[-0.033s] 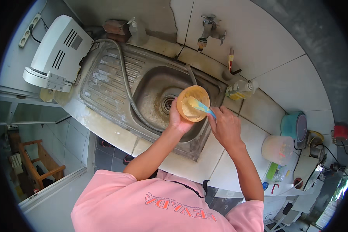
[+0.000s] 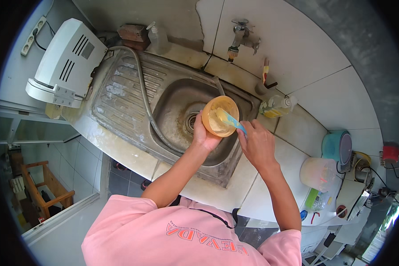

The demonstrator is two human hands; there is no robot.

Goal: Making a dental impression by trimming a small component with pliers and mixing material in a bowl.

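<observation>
My left hand [image 2: 205, 136] is wrapped round an orange bowl [image 2: 211, 126], holding it tilted over the sink basin [image 2: 170, 98]. Pale cream, paste-like material [image 2: 218, 124] lies in the bowl's bottom and up its wall. In my right hand [image 2: 258, 144] is a spatula [image 2: 234, 123] with a light blue handle. Its yellowish blade reaches into the bowl, and its tip rests in or against the material; which of the two I cannot tell. My right fingers are closed round the handle's end.
A grey hose [image 2: 142, 88] bends across the ribbed steel drainboard [image 2: 124, 95] into the basin. The tap [image 2: 240, 41] juts from the tiled wall. Behind the sink's right side stands a soap bottle [image 2: 275, 106]. At the right are a translucent tub [image 2: 317, 174] and a teal container [image 2: 336, 147].
The bowl has tipped slightly and shifted a little left. The spatula's blade has moved slightly to the right within the bowl. Both hands keep their hold.
</observation>
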